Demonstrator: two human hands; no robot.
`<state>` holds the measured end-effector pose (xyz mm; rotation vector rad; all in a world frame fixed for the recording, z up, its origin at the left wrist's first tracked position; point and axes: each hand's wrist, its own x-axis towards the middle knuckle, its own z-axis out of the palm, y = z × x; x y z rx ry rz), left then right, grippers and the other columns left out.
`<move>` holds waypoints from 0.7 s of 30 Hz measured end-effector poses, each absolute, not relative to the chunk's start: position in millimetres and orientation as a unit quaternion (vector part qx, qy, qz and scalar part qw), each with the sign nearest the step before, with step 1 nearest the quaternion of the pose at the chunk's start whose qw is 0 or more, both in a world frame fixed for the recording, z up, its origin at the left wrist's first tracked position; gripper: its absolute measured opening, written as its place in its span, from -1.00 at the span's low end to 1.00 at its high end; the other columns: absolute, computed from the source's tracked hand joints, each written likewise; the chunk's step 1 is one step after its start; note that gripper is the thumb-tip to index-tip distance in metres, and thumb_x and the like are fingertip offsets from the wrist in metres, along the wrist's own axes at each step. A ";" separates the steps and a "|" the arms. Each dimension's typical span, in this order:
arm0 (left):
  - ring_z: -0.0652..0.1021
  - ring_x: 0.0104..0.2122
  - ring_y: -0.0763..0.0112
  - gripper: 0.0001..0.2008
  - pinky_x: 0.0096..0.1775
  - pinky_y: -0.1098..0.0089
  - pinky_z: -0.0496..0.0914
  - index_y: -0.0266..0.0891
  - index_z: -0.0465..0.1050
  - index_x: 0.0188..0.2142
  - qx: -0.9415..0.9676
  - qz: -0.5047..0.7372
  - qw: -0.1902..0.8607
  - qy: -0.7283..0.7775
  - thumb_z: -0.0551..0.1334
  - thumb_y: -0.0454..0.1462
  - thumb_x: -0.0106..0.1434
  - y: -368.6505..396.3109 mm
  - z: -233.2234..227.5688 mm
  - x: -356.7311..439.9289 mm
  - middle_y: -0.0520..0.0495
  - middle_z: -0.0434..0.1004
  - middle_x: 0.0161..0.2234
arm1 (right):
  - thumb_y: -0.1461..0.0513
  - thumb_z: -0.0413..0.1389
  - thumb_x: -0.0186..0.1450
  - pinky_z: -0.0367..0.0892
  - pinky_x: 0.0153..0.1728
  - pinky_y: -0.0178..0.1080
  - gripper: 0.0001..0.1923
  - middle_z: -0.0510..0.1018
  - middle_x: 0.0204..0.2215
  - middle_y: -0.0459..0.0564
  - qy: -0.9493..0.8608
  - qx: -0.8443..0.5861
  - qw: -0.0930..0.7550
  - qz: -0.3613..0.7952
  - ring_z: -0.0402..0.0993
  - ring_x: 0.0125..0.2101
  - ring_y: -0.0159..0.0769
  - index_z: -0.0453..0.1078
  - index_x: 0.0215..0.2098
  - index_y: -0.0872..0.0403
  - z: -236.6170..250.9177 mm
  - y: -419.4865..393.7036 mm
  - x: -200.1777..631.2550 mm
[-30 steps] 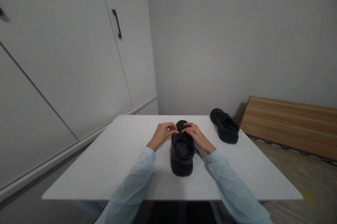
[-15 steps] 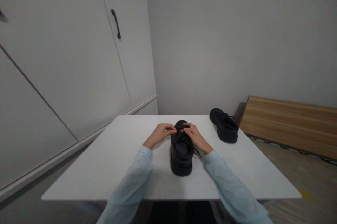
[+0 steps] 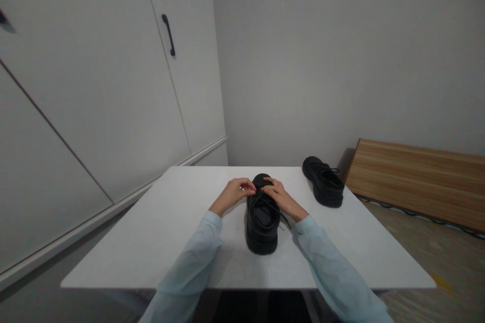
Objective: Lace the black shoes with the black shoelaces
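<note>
A black lace-up shoe rests on the white table, toe pointing away from me and its opening facing up. At its left side, my left hand has thumb and fingertips pinched together at the lacing. My right hand reaches over from the right, fingers bent onto the lacing behind the toe. Both hands appear to grip the shoelace, though the piece between the fingertips is too small to see well. Loose lace ends hang down the shoe's right side near my right wrist.
A second black shoe stands at the table's far right edge. White cabinet doors line the left, and a grey wall rises behind. A wood-grain panel leans beyond the table on the right.
My left hand has shifted very slightly to the right along the lacing. Both shoes stay in place on the table, and my right hand has hardly moved.
</note>
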<state>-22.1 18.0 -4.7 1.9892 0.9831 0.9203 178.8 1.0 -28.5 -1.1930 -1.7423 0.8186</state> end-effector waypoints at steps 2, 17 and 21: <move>0.48 -0.37 0.38 -0.83 -0.30 0.41 0.35 -0.30 0.51 -0.42 0.772 0.358 0.359 0.384 0.30 -0.21 0.04 18.3 -5.8 -21.6 -0.08 0.54 -0.42 | 0.17 0.07 0.19 -0.07 0.21 -0.02 -0.79 0.39 0.03 0.02 -0.697 -0.477 0.425 0.324 0.12 0.13 -0.12 0.55 -0.34 0.01 -28.9 1.9 178.7; 0.41 -0.50 0.49 -0.78 -0.45 0.49 0.28 -0.34 0.44 -0.49 0.771 0.340 0.390 0.371 0.27 -0.18 0.05 14.7 -4.0 -19.8 -0.04 0.49 -0.49 | 0.13 0.15 0.15 -0.08 0.22 -0.01 -0.85 0.34 0.06 0.01 -0.704 -0.471 0.419 0.326 0.09 0.17 -0.11 0.54 -0.40 -0.01 -28.0 1.2 181.7; 0.41 -0.48 0.49 -0.77 -0.44 0.49 0.28 -0.33 0.45 -0.48 0.773 0.344 0.384 0.371 0.26 -0.15 0.07 15.9 -6.3 -20.2 -0.03 0.48 -0.49 | 0.12 0.14 0.17 -0.06 0.21 -0.03 -0.84 0.31 0.09 0.00 -0.703 -0.464 0.424 0.333 0.06 0.18 -0.13 0.53 -0.37 -0.03 -26.3 -1.7 181.3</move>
